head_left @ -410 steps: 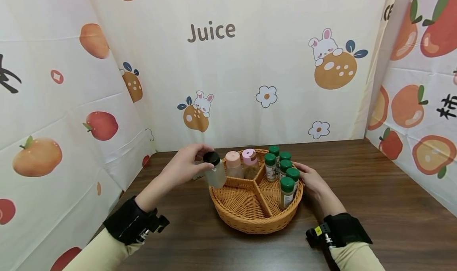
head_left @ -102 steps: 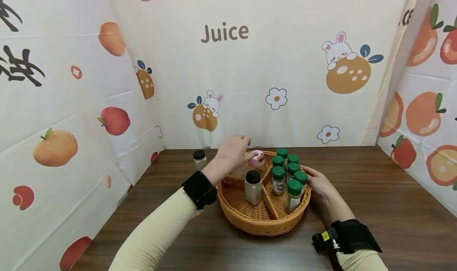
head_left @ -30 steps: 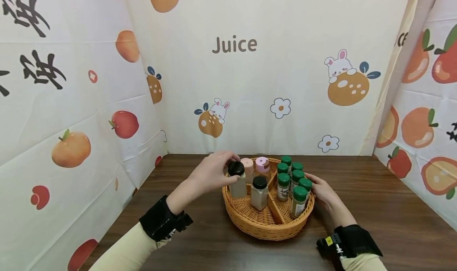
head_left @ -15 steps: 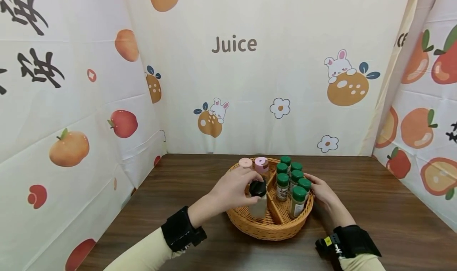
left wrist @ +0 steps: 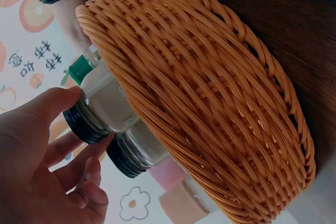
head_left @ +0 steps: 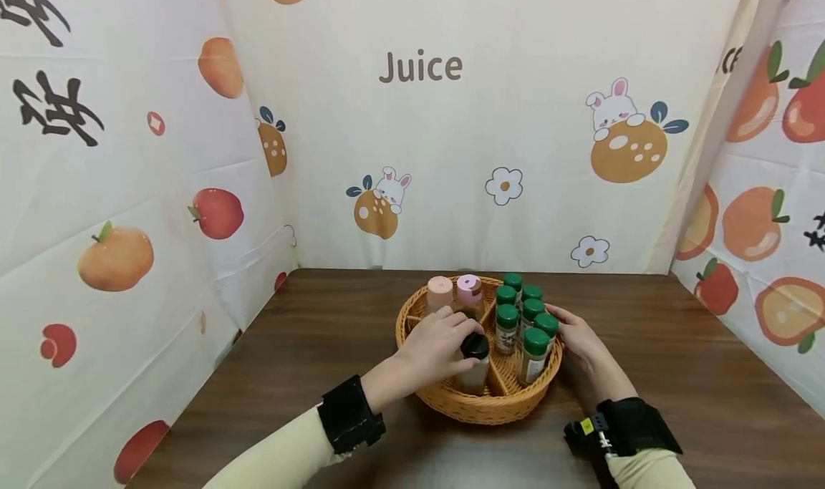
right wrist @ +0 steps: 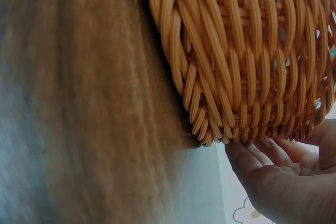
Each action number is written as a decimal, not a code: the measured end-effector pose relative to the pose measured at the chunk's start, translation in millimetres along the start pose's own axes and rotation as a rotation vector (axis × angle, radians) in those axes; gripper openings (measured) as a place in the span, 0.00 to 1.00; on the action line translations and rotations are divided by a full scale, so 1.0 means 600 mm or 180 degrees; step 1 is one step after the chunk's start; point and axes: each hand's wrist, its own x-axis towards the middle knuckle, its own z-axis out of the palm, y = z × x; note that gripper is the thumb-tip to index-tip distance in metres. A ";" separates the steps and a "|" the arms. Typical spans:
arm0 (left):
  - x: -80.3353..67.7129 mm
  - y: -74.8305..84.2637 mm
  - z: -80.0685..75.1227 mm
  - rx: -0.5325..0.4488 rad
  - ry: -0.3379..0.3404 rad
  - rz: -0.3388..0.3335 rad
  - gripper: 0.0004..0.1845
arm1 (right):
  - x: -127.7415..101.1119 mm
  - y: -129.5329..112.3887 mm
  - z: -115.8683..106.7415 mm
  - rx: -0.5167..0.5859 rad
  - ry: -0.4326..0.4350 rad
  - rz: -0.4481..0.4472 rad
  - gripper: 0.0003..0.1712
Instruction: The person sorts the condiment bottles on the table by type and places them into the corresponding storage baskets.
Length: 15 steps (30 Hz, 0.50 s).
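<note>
My left hand [head_left: 435,349] pinches the black cap of a clear spice jar [head_left: 475,345] between thumb and fingers, over the front compartment of a round wicker basket [head_left: 477,409]. In the left wrist view the jar's body [left wrist: 107,100] dips behind the basket rim, right beside a second black-capped jar [left wrist: 144,142]. My left hand mostly hides that second jar in the head view. At the basket's right side, my right hand [head_left: 586,342] lays its fingers against the woven wall; the right wrist view shows these fingers [right wrist: 247,161] fairly straight against the weave.
Several green-capped spice bottles [head_left: 535,342] fill the right compartment. A peach-capped bottle [head_left: 440,288] and a lilac-capped bottle [head_left: 469,287] stand in the back left one. Woven dividers [head_left: 498,381] separate the compartments. A printed curtain [head_left: 438,131] rises behind the dark wooden table [head_left: 322,317].
My left hand has carried the second black-capped jar from the basket's left rim rightward and toward me, in front of the first one. My right hand has stayed at the basket's side.
</note>
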 end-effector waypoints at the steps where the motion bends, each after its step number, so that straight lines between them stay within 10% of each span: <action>1: 0.003 0.002 0.001 0.0080 0.0034 0.0020 0.23 | 0.001 -0.001 -0.004 -0.0005 -0.0001 -0.0020 0.31; 15: 0.047 -0.004 0.013 0.0120 0.0180 -0.0243 0.29 | 0.014 -0.017 -0.065 -0.0238 0.0029 -0.0235 0.33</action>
